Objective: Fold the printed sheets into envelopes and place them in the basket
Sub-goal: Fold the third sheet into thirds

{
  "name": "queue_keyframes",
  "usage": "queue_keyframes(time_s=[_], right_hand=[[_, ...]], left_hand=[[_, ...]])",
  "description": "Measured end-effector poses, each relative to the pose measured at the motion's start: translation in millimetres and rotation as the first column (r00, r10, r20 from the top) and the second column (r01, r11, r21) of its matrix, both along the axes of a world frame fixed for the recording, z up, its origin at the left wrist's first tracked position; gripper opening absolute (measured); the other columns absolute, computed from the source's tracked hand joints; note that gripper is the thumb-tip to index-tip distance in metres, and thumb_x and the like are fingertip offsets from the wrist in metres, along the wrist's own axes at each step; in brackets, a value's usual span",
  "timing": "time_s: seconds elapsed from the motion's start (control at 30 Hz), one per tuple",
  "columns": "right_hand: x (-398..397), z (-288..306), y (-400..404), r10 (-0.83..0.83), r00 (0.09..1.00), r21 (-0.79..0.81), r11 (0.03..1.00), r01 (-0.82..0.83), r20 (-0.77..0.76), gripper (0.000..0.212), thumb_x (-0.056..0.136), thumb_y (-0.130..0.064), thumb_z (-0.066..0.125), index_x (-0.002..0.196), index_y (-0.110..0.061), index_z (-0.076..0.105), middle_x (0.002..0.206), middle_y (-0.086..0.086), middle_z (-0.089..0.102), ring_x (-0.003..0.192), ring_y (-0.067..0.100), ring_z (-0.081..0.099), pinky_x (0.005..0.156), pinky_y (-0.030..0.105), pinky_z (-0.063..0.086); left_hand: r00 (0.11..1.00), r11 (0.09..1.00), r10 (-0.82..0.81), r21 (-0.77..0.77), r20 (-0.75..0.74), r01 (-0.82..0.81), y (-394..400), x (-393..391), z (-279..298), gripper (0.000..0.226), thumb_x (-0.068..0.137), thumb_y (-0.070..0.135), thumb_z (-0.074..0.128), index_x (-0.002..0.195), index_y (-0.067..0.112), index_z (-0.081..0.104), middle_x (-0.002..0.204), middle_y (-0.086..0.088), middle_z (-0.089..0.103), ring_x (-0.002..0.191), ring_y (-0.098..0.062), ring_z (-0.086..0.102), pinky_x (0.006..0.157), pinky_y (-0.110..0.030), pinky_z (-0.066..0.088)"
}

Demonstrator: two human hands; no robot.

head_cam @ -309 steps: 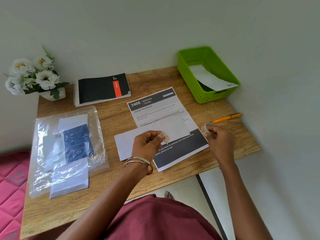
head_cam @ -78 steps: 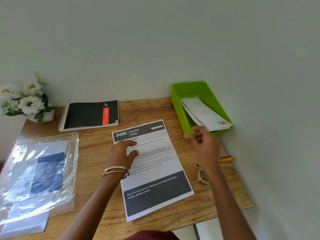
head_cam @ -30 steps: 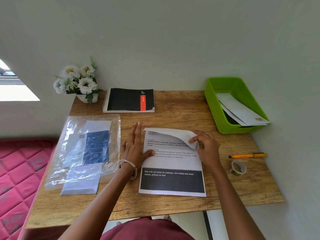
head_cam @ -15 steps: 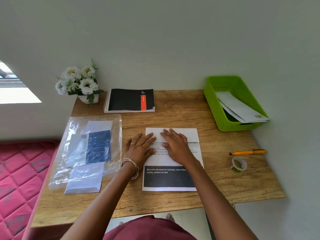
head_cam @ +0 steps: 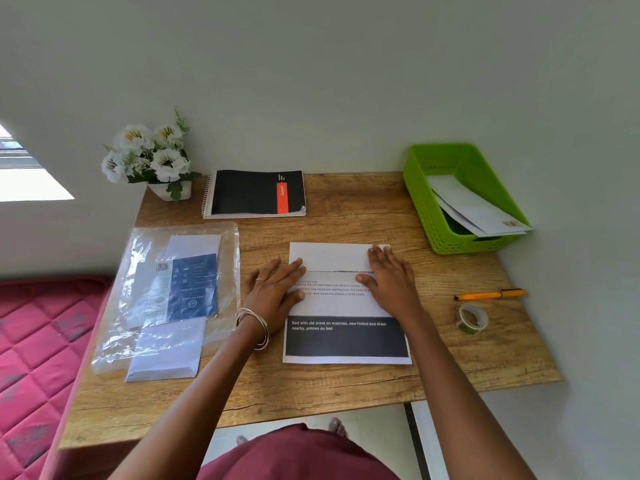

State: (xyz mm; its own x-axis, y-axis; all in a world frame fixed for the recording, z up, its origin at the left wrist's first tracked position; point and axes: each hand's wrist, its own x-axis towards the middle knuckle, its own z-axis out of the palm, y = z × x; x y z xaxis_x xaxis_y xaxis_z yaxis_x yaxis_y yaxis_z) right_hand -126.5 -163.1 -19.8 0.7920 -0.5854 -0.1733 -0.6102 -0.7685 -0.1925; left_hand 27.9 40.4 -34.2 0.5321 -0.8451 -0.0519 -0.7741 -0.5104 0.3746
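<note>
White printed sheet (head_cam: 346, 303), top edge folded — left hand (head_cam: 275, 292), right hand (head_cam: 389, 280), each grip spread flat.

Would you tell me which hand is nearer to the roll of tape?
Right. The right hand presses the printed sheet, the roll of tape on its right; the left hand lies across the sheet.

Head view, steeply down onto desk (head_cam: 346, 393)

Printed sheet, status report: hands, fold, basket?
Left hand and right hand both flat, pressing the printed sheet. Top edge folded down, bottom still unfolded. Green basket holds finished envelopes. Nothing blocking.
</note>
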Motion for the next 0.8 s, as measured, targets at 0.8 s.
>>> queue_keyframes(time_s=[0.8], right_hand=[[-62, 17, 81, 0.577, 0.778, -0.318, 0.807, -0.497, 0.248, 0.029, 0.076, -0.026, 0.072, 0.104, -0.016, 0.069, 0.104, -0.003, 0.069, 0.103, 0.017, 0.058, 0.087, 0.034, 0.039]], left_hand=[[0.997, 0.996, -0.006, 0.093, 0.079, -0.002, -3, -3, -6, 0.051, 0.098, 0.041, 0.028, 0.146, 0.039, 0.01, 0.154, 0.019, 0.007, 0.143, -0.015, 0.002, 0.11, -0.042, 0.002]])
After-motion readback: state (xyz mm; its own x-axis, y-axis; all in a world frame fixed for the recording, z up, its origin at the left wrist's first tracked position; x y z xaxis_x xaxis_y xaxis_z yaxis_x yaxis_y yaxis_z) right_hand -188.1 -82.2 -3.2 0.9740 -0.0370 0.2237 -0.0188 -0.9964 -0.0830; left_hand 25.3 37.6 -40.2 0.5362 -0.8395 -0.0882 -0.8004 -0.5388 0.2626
